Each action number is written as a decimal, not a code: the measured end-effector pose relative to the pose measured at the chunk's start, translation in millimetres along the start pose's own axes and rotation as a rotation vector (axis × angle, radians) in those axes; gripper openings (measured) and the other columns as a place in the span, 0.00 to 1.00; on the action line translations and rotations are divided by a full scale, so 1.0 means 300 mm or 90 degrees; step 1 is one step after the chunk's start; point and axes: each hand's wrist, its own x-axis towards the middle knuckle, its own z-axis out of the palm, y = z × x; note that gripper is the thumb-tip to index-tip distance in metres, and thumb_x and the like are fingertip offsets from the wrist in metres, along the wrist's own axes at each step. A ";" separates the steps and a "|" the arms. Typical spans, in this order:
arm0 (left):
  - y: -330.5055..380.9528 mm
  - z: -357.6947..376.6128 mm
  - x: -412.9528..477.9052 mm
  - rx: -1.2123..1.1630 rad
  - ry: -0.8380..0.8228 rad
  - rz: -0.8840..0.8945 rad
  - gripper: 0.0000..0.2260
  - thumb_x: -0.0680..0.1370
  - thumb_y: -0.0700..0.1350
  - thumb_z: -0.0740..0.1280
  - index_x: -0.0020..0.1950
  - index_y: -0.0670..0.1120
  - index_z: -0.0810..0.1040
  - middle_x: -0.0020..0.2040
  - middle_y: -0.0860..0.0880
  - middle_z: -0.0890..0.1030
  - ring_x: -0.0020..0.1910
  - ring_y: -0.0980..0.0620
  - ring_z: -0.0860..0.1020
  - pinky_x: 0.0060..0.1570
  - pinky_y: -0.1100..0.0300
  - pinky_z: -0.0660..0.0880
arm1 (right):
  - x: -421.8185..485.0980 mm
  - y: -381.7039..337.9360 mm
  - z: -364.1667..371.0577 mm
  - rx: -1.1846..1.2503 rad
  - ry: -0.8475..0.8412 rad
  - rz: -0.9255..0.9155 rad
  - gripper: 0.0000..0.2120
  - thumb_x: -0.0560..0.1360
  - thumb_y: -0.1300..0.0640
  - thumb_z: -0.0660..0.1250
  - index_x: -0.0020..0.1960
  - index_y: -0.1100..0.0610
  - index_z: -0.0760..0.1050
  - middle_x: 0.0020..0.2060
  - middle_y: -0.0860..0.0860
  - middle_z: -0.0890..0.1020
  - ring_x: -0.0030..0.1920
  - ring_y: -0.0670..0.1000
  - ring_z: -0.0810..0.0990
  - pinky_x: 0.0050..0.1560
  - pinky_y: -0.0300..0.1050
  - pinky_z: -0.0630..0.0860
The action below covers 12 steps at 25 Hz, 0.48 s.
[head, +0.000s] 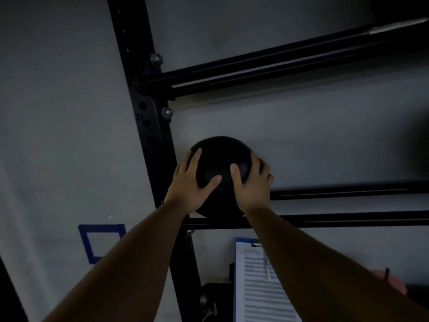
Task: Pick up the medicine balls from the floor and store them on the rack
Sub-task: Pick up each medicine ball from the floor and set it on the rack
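From my head view, I have one black medicine ball [220, 163] between both hands at the centre of the frame. My left hand [188, 182] is spread on its left side with the thumb across the front, and my right hand [251, 182] is wrapped round its right side, so both are gripping the ball. It is at the left end of a shelf of the black rack [157, 140], just right of the upright post. Its underside seems to meet the pair of horizontal rails [348, 219] that run off to the right of the frame, but my wrists cover the contact, so I cannot tell whether it is resting there or whether I am carrying its weight.

I judge this ball to be nearly stored: what remains is to settle it on the rails and let go. The higher rails [278, 66] in the upper right look bare. The floor is out of view, so I cannot tell how many balls are left.

As for writing, the post carries a stamped number [139, 116] beside its holes, which reads as 23. Low in the frame a blue clipboard [253, 282] holds a printed sheet, too blurred to read. Blue tape [102, 242] forms a partial rectangle on the wall at lower left.
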 end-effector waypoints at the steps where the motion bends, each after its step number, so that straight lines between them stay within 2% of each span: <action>1: 0.002 -0.027 -0.018 0.003 -0.019 -0.014 0.48 0.74 0.75 0.65 0.88 0.61 0.50 0.89 0.51 0.53 0.85 0.42 0.60 0.81 0.42 0.64 | -0.020 0.000 -0.022 -0.018 -0.033 0.003 0.38 0.81 0.31 0.56 0.84 0.47 0.52 0.81 0.57 0.59 0.76 0.65 0.60 0.70 0.67 0.68; 3: 0.018 -0.103 -0.054 -0.011 -0.072 -0.062 0.47 0.76 0.71 0.70 0.88 0.59 0.52 0.88 0.49 0.57 0.82 0.43 0.67 0.79 0.46 0.67 | -0.030 -0.030 -0.089 -0.081 -0.117 0.035 0.39 0.82 0.32 0.56 0.85 0.46 0.47 0.83 0.57 0.55 0.77 0.66 0.59 0.72 0.67 0.67; 5: 0.025 -0.156 -0.123 -0.030 -0.114 -0.093 0.44 0.77 0.71 0.71 0.87 0.56 0.60 0.83 0.47 0.68 0.78 0.44 0.73 0.76 0.48 0.71 | -0.061 -0.059 -0.159 -0.145 -0.178 0.045 0.39 0.82 0.32 0.55 0.85 0.47 0.45 0.83 0.58 0.55 0.77 0.67 0.61 0.73 0.66 0.67; 8: -0.019 -0.171 -0.384 -0.051 -0.172 -0.118 0.36 0.76 0.73 0.68 0.79 0.55 0.73 0.69 0.52 0.81 0.62 0.52 0.82 0.61 0.56 0.78 | -0.264 -0.079 -0.224 -0.120 -0.185 0.029 0.34 0.82 0.34 0.57 0.83 0.47 0.55 0.78 0.59 0.63 0.75 0.64 0.67 0.71 0.64 0.70; 10: -0.067 -0.139 -0.592 -0.078 -0.208 -0.138 0.33 0.76 0.74 0.68 0.74 0.55 0.78 0.59 0.55 0.83 0.57 0.52 0.83 0.59 0.55 0.78 | -0.470 -0.067 -0.249 -0.132 -0.196 0.047 0.31 0.82 0.35 0.59 0.81 0.47 0.62 0.75 0.57 0.68 0.72 0.62 0.70 0.68 0.62 0.73; 12: -0.116 -0.115 -0.761 -0.086 -0.243 -0.137 0.31 0.77 0.72 0.68 0.70 0.52 0.81 0.53 0.56 0.83 0.52 0.53 0.82 0.58 0.55 0.77 | -0.682 -0.056 -0.253 -0.187 -0.213 0.088 0.29 0.82 0.35 0.60 0.79 0.48 0.65 0.74 0.55 0.71 0.71 0.60 0.72 0.66 0.58 0.74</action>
